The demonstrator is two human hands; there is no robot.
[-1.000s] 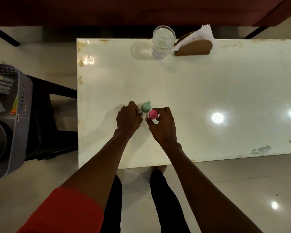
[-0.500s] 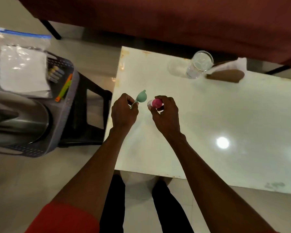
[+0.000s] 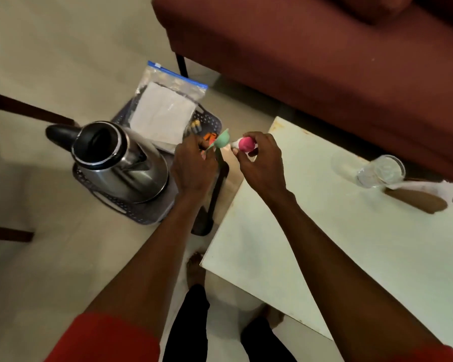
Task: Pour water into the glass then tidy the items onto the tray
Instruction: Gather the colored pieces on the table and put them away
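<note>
My left hand (image 3: 194,165) grips a small green spoon (image 3: 221,140) by its handle, over the right edge of the grey perforated tray (image 3: 144,216). My right hand (image 3: 259,163) pinches a small white bottle with a pink cap (image 3: 245,144), just left of the white table's corner. The spoon bowl and the pink cap almost touch. A steel kettle (image 3: 120,163) with its lid open stands on the tray. The glass (image 3: 381,172), holding water, stands on the white table (image 3: 338,246) at the far right.
The tray sits on a low black stool (image 3: 212,202) left of the table and also carries a zip bag with white paper (image 3: 165,111) and some markers (image 3: 196,125). A brown napkin holder (image 3: 416,199) stands beside the glass. A dark red sofa (image 3: 324,61) runs behind.
Both hands moved left off the table toward the tray, carrying the spoon and the bottle. My view swung left, so the kettle and tray now fill the left side.
</note>
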